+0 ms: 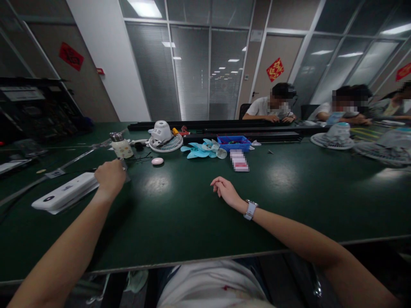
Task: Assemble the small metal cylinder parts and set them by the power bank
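Note:
My left hand (111, 176) is closed above the left part of the green table (180, 222), with its knuckles up. A bit of something clear shows beside its fingers, too small to make out. Just left of it lies a long white device (69, 191), and a patterned flask (122, 147) stands behind it. My right hand (224, 190), with a watch on the wrist, rests over the middle of the table, fingers loosely curled and slightly apart, nothing in them. Between the hands and farther back lies a pink oval object (157, 161).
Farther back are a white fan (162, 134), light-blue fan blades (202, 149), a blue tray (234, 143) and a pink-and-white strip (239, 161). Black bars (250, 130) run along the far edge. More fan parts (337, 136) lie at right. Other people sit across the table.

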`<action>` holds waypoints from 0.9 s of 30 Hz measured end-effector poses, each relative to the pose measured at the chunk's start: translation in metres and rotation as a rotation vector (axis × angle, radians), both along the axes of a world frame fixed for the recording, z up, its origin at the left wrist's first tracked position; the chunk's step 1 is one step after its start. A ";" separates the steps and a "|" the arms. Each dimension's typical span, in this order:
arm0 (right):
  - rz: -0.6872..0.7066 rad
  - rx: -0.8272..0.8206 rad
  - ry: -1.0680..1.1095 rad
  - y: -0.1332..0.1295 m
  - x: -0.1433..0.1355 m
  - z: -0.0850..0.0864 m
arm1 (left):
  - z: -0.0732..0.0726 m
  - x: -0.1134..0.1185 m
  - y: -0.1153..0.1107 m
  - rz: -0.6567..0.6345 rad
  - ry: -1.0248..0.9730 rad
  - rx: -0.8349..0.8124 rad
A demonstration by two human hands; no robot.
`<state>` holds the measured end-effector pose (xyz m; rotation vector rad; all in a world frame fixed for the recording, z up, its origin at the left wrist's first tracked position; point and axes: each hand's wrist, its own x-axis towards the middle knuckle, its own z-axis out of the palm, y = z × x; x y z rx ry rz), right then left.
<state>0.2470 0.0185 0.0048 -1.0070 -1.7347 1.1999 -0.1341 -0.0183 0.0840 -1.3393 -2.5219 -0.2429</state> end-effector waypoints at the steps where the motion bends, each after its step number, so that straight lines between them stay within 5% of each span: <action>1: -0.003 0.002 -0.001 0.000 0.000 0.000 | -0.001 -0.001 0.001 0.001 -0.009 0.001; 27: 0.020 0.020 -0.011 0.003 0.002 -0.003 | -0.002 -0.009 0.000 -0.109 0.032 -0.063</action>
